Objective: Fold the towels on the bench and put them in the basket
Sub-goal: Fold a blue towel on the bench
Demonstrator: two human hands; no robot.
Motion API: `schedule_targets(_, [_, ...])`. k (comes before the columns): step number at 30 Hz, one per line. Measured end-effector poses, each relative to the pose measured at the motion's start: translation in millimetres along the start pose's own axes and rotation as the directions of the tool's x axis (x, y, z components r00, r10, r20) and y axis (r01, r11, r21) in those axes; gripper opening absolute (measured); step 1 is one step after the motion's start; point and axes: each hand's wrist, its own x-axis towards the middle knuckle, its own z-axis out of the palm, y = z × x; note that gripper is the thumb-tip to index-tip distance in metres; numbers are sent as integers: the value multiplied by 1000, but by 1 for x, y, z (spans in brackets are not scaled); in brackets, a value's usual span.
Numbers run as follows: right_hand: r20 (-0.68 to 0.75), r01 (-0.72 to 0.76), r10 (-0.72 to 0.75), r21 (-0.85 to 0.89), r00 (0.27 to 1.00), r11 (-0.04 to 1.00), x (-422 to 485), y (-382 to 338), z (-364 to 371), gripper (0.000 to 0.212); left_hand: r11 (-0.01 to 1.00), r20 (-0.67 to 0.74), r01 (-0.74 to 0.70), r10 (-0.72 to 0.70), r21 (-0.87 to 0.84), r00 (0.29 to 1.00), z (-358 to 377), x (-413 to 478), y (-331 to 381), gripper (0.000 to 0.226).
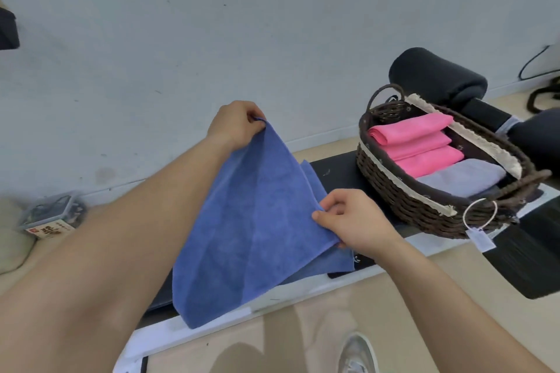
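Blue towel (257, 221): centre of frame, held up over the black bench (336, 172), with its lower part draped across the bench's near edge. A second blue layer lies beneath it at the right.

Left hand (236, 124): pinches the towel's top corner. Right hand (354, 221): thumb and fingers are clamped on the towel's right edge.

Basket (394, 200): dark wicker, on the bench at the right of the frame, apart from the towel. It holds folded pink towels (418, 142) and a grey towel (466, 179).

The left forearm and the towel hide the bench's left half. A black roller pad (436, 76) stands behind the basket.

A white tag (481, 239) hangs by a ring from the basket's near handle; its print is illegible. A box (50, 218) at the left edge bears a red label with unreadable characters.
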Motion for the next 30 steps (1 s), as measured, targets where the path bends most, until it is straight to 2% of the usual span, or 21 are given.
schedule_targets(4, [-39, -111, 105, -253, 994, 961, 3, 27, -16, 7, 996, 93, -86, 84, 20, 992, 38, 12, 13, 7])
schedule_targets(10, [-27, -199, 209, -443, 978, 874, 7, 44, -24, 9, 991, 194, -127, 131, -31, 972, 95, 26, 14, 11])
schedule_targets(13, [-56, -191, 189, -512, 980, 838, 11, 43, -26, 13, 998, 282, -44, 56, -49, 958, 122, 31, 10, 9])
schedule_targets(16, [-72, -170, 156, -522, 985, 836, 17, 39, -22, 15, 992, 413, 107, -69, -68, 908, 143, 32, -1, 31])
schedule_targets(18, [-94, -167, 138, -516, 986, 840, 22, 36, -20, 14, 979, 443, 182, -126, -87, 888, 149, 32, -7, 46])
schedule_targets(20, [-114, -156, 114, -508, 987, 847, 28, 34, -18, 12, 970, 411, 193, -118, -145, 904, 149, 31, -6, 45])
schedule_targets(25, [-164, -86, 19, -415, 986, 906, 42, 28, -13, 9, 968, 177, 73, -30, -239, 984, 132, 1, 12, 31])
schedule_targets(27, [-185, -16, -48, -330, 982, 944, 47, 25, -9, 16, 962, 129, 35, 1, -270, 992, 119, -22, 17, 25])
schedule_targets(30, [-185, 117, -169, -262, 968, 958, 48, 12, -3, 36, 942, 89, 7, 25, -336, 996, 92, -64, 20, 23])
